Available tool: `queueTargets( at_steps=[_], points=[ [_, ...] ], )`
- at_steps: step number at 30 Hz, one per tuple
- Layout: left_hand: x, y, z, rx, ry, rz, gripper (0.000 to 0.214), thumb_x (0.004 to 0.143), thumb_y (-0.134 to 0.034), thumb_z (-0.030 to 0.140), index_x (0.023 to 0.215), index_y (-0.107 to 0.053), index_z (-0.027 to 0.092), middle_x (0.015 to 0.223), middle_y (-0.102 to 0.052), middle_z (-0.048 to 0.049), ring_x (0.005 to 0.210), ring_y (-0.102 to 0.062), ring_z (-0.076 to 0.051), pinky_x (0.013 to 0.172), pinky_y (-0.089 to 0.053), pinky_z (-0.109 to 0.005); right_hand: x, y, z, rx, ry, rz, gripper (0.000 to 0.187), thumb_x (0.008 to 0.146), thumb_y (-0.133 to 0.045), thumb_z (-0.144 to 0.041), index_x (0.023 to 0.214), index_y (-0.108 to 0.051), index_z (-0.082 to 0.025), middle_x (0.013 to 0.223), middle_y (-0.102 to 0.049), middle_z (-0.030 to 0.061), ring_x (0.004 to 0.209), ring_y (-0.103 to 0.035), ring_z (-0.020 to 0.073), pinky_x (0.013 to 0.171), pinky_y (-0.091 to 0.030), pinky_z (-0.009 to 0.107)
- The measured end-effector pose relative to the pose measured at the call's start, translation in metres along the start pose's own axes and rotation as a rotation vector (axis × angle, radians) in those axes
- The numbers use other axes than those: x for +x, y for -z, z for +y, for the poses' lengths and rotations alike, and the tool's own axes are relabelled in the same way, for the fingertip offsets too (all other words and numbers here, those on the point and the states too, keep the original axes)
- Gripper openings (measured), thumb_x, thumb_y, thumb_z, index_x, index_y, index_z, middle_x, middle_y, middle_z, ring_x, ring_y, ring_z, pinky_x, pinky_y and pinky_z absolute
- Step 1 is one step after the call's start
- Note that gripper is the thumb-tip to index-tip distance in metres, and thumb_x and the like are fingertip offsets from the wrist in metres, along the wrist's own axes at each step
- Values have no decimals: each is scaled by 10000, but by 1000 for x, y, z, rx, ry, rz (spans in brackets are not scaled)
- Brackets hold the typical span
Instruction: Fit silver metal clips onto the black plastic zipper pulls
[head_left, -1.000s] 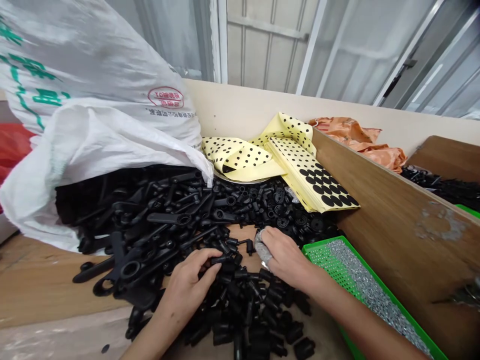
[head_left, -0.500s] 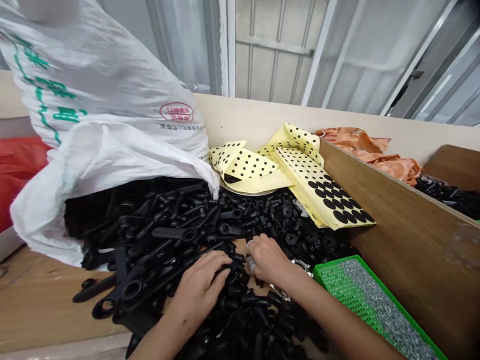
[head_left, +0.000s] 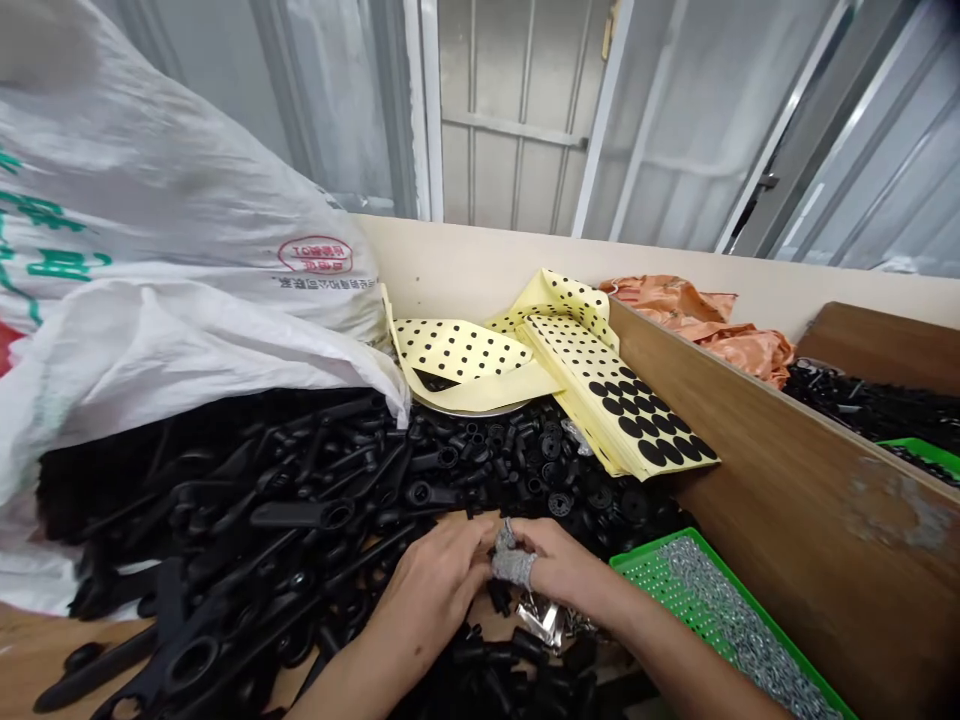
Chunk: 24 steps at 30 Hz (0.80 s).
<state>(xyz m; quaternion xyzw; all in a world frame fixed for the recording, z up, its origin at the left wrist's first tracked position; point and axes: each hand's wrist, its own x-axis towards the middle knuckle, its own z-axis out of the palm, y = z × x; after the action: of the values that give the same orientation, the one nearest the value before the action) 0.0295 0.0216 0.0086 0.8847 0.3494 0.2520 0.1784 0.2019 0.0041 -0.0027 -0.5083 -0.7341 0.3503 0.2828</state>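
My left hand and my right hand meet at the fingertips over a small bare patch of the wooden table. Both have their fingers bent and pressed together; whatever is between them is hidden. Grey wrapping covers fingers of my right hand. Just under the hands lies a small black plastic piece, beside shiny silver metal pieces. Short black tubular parts are heaped nearer to me. Long black lever-like parts with ring ends spread to the left, and round black caps lie beyond.
A white woven sack spills black parts at the left. Yellow sheets of black round stickers lean at the back. A green basket of small metal pieces stands right, against a wooden divider. Orange cloth-like bags lie behind it.
My hands have come together from apart, with the fingertips now touching. The view has shifted so the scene sits further left and slightly lower.
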Motion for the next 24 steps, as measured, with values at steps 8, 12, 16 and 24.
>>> queueTargets(
  at_steps=[8,12,16,24],
  points=[
    [4,-7,-3,167,-88,-16,227,842,-409,135,685,-563,191,646,-619,-14,608,-592,-162,570,-458,-246,-13,5,3,-26,-65,16,107,717,-455,-141,642,-527,-169,632,-531,-28,608,-446,121,543,-312,206],
    [15,0,-2,233,-56,-107,230,874,-396,163,726,-571,187,719,-624,-22,683,-592,-160,616,-461,-240,-17,10,5,-40,-98,38,125,717,-432,-140,603,-469,-175,579,-473,-44,562,-415,104,509,-272,202],
    [40,0,-8,471,-56,-200,163,870,-416,141,891,-573,179,882,-606,-49,829,-563,-192,711,-466,-284,-18,16,10,-72,-129,87,168,705,-441,-139,552,-381,-174,529,-401,-57,524,-363,88,487,-226,209],
    [70,-21,-19,651,-95,-280,192,807,-462,9,881,-598,123,877,-601,-116,847,-561,-261,649,-461,-347,-23,17,16,-124,-90,114,156,591,-414,-32,565,-365,-178,551,-432,-57,549,-385,89,486,-223,195]
  ],
)
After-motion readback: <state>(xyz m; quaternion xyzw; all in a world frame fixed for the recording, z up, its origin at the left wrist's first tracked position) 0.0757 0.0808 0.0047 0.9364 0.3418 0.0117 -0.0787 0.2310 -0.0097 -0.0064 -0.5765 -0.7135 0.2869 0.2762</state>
